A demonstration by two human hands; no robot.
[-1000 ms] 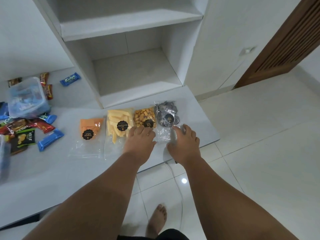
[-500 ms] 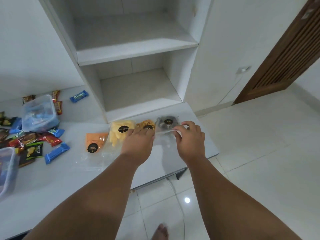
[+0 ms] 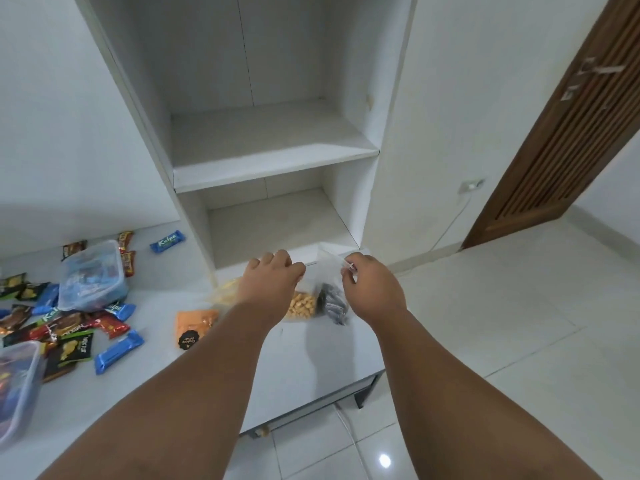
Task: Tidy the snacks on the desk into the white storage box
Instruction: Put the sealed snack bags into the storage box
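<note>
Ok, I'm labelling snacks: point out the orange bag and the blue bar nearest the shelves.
Orange bag [image 3: 194,322]: head view, on its orange contents.
Blue bar [image 3: 167,241]: head view, on the wrapper's middle.

Clear plastic bags [image 3: 302,304], glossy floor tiles [image 3: 502,341] — wooden door [image 3: 568,133]

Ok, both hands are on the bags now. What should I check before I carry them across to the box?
1. Right hand pinches the top edge of the cookie bag: ok.
2. Left hand is curled round the top of the nut bag: ok.
3. Yellow-stick bag in the left hand's grip: cannot tell, as the wrist hides it.
4. Orange bag gathered: not ok, it lies flat on the desk, untouched.
5. Storage box open to receive bags: cannot tell.
</note>
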